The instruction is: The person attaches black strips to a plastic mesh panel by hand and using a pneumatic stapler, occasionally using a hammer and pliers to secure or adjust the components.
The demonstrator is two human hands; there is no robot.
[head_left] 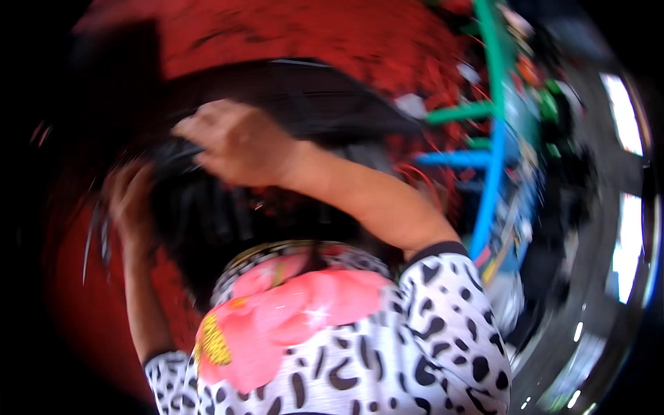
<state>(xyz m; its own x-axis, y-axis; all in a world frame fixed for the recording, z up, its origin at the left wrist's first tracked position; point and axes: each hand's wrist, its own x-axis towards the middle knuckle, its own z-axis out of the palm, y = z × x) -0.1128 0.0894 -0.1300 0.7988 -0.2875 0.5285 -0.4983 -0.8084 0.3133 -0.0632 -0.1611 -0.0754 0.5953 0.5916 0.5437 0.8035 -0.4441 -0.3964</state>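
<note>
Motion blurs much of the picture. My right hand [242, 142] reaches across to the left over dark material, its fingers curled closed; what lies between them, if anything, cannot be made out. Lower and further left is my left hand [130, 200], at the edge of the black material, its fingers too smeared to read. Beyond my right hand stretches a wide dark sheet-like piece [332, 97]. Between my body and my hands hang black folds or strips [207, 214], in shadow. Thin pale strands [87, 245] show beside my left hand.
A red surface [277, 31] with dark marks spreads behind and at the left. To the right stand green tubing [492, 48] and blue tubing [490, 200], with thin red cords [436, 183] and mixed clutter nearby. A small white piece [411, 106] lies by the dark sheet's right end.
</note>
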